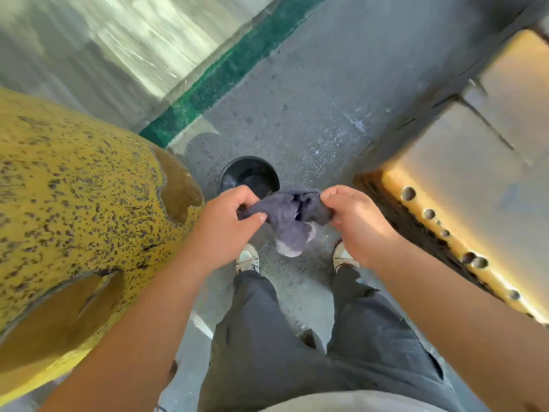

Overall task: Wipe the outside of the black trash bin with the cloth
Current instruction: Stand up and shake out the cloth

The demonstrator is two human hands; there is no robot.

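Note:
A small round black trash bin point(249, 173) stands upright on the grey floor just ahead of my feet, its open top facing me. A grey-blue cloth point(289, 221) with a pale worn end hangs bunched between my hands, above the floor and in front of the bin's near rim. My left hand point(230, 218) pinches its left end. My right hand point(353, 218) grips its right end. Neither hand nor the cloth touches the bin. The bin's outer wall is mostly hidden from this steep angle.
A large yellow speckled rounded object point(80, 209) fills the left side, close to the bin. A yellow metal beam with holes point(445, 233) runs along the right. A green strip point(225, 69) crosses the floor farther ahead. My shoes point(248, 258) stand on grey floor point(312, 114).

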